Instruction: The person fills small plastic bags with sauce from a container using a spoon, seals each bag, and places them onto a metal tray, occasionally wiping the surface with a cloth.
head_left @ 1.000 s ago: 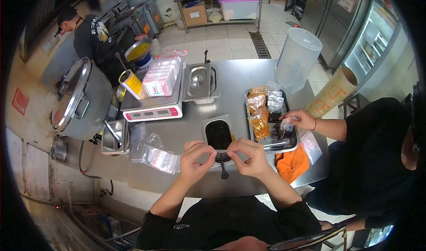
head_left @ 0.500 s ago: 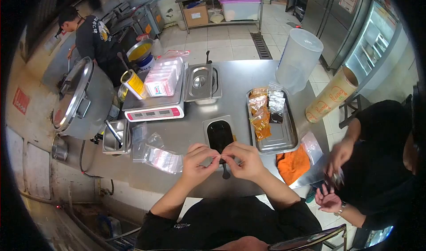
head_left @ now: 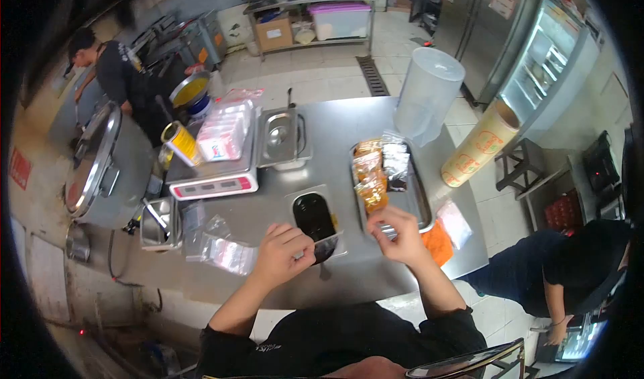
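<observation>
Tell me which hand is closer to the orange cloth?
Right. The right hand is beside the orange cloth; the left hand, holding a small bag, is farther off by the dark sauce pan.

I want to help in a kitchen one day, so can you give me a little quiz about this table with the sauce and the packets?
1. True or false: the pan of dark sauce sits between the scale and the metal tray.
2. What colour is the cloth beside the tray? A blue, B orange, C green.
3. Fill in: the hand at the tray's near rim is the person's ____ hand.

Key: 1 true. 2 B. 3 right: the right hand is at the tray, while the left hand holds a small bag by the pan.
</observation>
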Action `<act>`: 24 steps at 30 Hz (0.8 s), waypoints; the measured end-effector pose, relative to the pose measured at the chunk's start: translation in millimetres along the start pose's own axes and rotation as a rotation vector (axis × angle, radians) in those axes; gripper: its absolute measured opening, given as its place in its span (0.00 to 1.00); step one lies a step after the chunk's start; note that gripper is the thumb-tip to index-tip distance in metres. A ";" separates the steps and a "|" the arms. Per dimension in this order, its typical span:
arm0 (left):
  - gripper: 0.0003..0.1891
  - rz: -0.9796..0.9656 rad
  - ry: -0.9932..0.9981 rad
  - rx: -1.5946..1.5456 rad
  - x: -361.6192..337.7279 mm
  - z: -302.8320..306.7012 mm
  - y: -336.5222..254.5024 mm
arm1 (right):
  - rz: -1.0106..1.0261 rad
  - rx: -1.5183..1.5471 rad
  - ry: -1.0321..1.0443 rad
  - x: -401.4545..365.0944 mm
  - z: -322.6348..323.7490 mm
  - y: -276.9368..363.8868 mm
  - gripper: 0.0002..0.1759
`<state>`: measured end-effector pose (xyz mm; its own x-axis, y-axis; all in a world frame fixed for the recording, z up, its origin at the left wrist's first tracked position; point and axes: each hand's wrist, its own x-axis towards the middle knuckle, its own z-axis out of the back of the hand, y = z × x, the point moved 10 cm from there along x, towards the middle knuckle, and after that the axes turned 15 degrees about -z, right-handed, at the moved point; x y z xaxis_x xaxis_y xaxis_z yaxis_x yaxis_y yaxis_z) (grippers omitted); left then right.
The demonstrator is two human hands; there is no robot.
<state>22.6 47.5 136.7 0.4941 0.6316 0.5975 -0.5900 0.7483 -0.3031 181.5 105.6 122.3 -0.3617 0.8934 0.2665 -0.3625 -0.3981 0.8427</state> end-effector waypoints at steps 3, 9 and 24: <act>0.07 -0.078 0.043 -0.049 18.1 -36.6 -10.6 | 0.141 -0.087 -0.011 -3.3 3.0 15.6 0.09; 0.16 0.241 -0.197 -0.136 2.5 -23.0 38.4 | -0.198 -0.157 0.355 28.0 17.0 -108.9 0.09; 0.14 0.952 -0.148 0.481 -306.4 1.7 114.8 | -0.087 -0.495 -0.146 99.6 41.7 -193.6 0.17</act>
<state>-197.6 -60.4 -80.0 -0.3639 0.8576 0.3636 -0.8965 -0.2166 -0.3864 251.5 280.3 5.3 -0.2016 0.9332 0.2975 -0.7613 -0.3404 0.5519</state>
